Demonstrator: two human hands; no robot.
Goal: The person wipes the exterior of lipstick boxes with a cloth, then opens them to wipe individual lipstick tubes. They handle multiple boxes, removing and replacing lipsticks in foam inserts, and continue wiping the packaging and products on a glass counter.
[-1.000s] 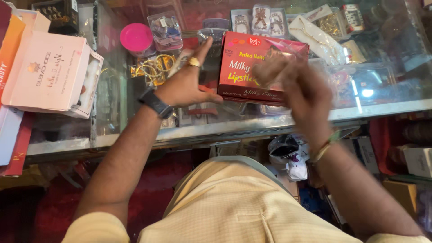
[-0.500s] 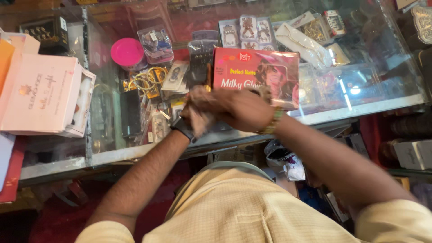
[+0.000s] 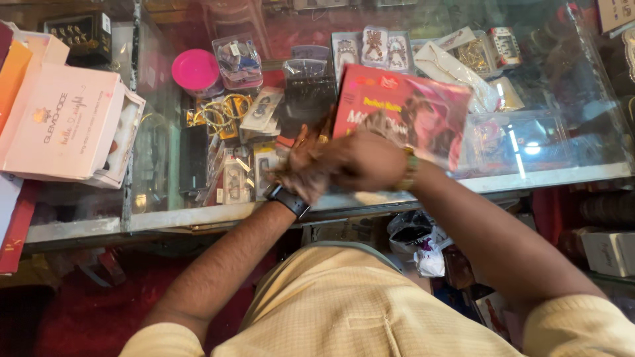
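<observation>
My left hand (image 3: 299, 165) and my right hand (image 3: 367, 162) meet over the front of a glass counter (image 3: 562, 177). The left hand's fingers point away from me, and a black watch (image 3: 288, 200) sits on that wrist. My right hand lies across the left one, palm against it, with a gold band (image 3: 410, 168) at its wrist. Both hands are motion-blurred and nothing shows between them. Just behind them a flat red carton with a picture of a woman (image 3: 423, 109) rests on the glass, touched by neither hand.
A pale pink box (image 3: 63, 122) lies on the counter at the left, beside orange and red packs. Under the glass are gold bangles (image 3: 218, 112), a round pink lid (image 3: 194, 69), a clear plastic case (image 3: 237, 59) and several carded trinkets. Bags lie below the counter (image 3: 413, 235).
My hands let go of the red carton, which now lies on the glass. They came together in front of it and my right hand slid across the left.
</observation>
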